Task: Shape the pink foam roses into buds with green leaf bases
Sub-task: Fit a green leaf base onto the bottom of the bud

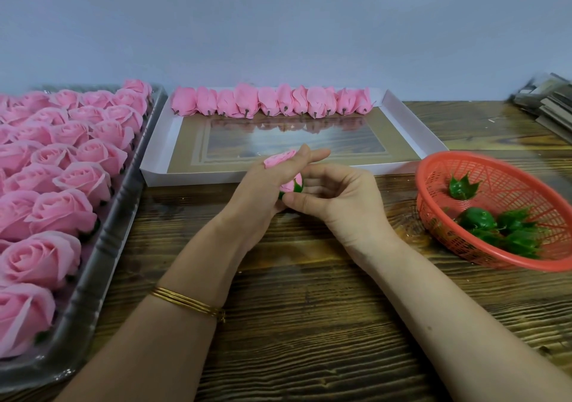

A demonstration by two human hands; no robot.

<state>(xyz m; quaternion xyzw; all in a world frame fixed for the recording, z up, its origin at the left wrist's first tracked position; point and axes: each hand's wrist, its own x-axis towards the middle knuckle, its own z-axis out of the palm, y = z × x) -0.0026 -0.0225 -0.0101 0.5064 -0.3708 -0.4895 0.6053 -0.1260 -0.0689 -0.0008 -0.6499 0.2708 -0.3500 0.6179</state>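
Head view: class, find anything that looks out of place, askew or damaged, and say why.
A loose pink petal sits on fingers of the left hand, detached from the bud that it and the right hand pinch. Nothing else stands out.

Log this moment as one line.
left hand: holds pink foam rose bud; right hand: pinches green leaf base; white cardboard box: bud row; red plastic basket: green leaves
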